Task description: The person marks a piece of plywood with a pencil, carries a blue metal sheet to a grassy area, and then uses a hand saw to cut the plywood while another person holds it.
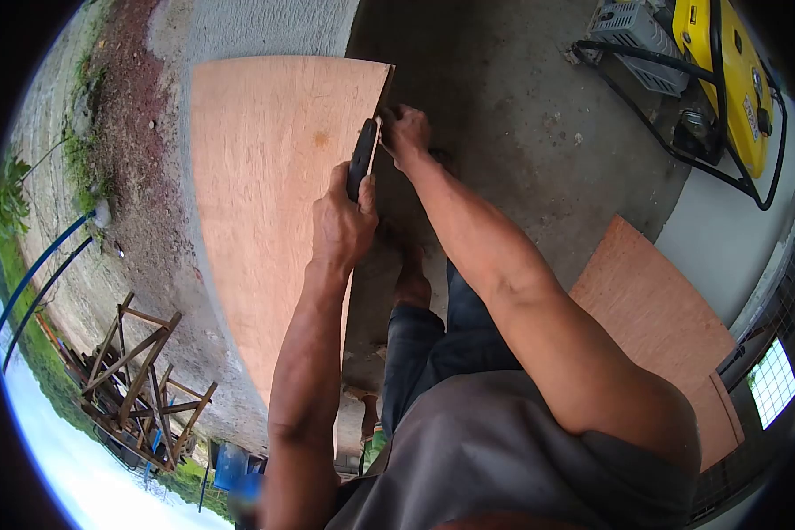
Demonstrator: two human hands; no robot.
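Note:
A large sheet of light plywood (274, 168) spans the left and middle of the head view. Wrapped around a long black-handled tool (360, 161), my left hand (343, 221) is closed over the sheet's right edge. The tool lies along that edge, pointing away from me; its working end is hidden. Just beyond its far end, my right hand (406, 134) is closed at the plywood's edge with the fingers curled. What those fingers pinch cannot be made out.
Yellow machine (742, 88) in a black tube frame stands at the upper right on the concrete floor (539, 124). A smaller plywood piece (654, 300) leans at the right. Wooden trestles (146, 389) stand outside at lower left. Another person's foot (368, 415) shows behind me.

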